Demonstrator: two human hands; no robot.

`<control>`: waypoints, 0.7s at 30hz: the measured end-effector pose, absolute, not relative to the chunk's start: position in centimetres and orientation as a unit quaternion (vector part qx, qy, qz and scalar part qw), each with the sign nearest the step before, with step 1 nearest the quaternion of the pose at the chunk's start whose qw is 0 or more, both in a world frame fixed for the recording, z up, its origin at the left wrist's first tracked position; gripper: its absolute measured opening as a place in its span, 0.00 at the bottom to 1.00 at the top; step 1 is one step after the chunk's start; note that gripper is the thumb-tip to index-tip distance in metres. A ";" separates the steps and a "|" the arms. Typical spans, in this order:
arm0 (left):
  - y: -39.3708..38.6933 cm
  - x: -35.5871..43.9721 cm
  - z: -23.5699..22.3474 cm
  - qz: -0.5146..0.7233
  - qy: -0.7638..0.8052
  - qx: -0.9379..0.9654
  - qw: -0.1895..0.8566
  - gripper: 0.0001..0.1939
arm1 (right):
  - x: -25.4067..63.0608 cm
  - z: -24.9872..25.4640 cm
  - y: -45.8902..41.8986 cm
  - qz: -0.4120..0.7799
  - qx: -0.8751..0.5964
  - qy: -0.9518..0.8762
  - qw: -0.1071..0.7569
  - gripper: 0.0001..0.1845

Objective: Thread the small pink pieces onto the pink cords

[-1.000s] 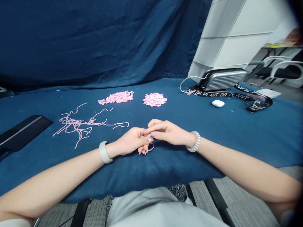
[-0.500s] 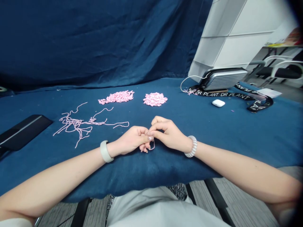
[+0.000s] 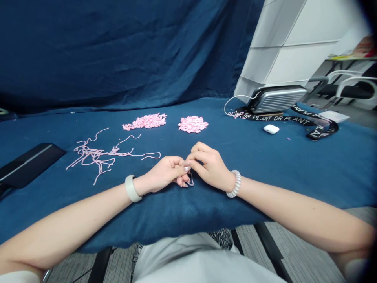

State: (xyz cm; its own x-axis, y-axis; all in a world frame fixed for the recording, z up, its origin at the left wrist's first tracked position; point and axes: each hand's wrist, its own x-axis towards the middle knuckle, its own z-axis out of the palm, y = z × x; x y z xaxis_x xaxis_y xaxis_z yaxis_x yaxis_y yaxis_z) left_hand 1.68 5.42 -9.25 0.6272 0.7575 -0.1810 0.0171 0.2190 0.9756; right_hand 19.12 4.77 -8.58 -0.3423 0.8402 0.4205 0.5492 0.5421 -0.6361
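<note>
My left hand (image 3: 168,173) and my right hand (image 3: 209,165) meet fingertip to fingertip above the front part of the blue-covered table. Both are closed in a pinch on a short piece of pink yarn (image 3: 191,180), whose loop hangs below the fingers; the rest of it is hidden between them. Beyond the hands lies a round heap of small pink knotted pieces (image 3: 193,124). Left of that is a longer heap of the same pink pieces (image 3: 147,121). Loose pink yarn strands (image 3: 97,154) lie tangled to the left of my left hand.
A dark flat panel (image 3: 31,165) lies at the left edge. At the right are a silver ridged case (image 3: 279,99) with a white cable, a black printed strap (image 3: 273,118) and a white earbud case (image 3: 271,129). A blue cloth (image 3: 132,51) hangs behind the table.
My right hand has tilted slightly and its wrist has shifted a little left. The pinched fingertips have moved slightly, and the yarn loop hangs a little higher and smaller.
</note>
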 end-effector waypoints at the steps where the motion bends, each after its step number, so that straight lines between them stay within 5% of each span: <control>1: 5.4 1.7 -9.2 0.271 0.343 0.568 0.697 0.15 | 19.1 -8.5 4.8 0.213 -0.439 -0.791 0.368 0.24; 10: 4.9 2.0 -8.1 0.386 0.289 0.544 0.687 0.12 | 18.5 -7.5 4.7 0.506 -0.360 -0.753 0.218 0.31; 21: 4.1 1.8 -6.7 0.407 0.327 0.639 0.565 0.12 | 18.8 -7.4 4.8 0.537 -0.324 -0.761 0.169 0.33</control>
State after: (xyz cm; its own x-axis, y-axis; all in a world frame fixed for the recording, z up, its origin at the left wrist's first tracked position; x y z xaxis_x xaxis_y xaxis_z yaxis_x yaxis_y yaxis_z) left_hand 1.80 4.06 -6.71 0.4550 0.8776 0.1510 -0.0431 -0.1477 0.9881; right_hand 18.79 4.78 -7.45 -0.7335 0.6735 -0.0912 0.3116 0.2140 -0.9258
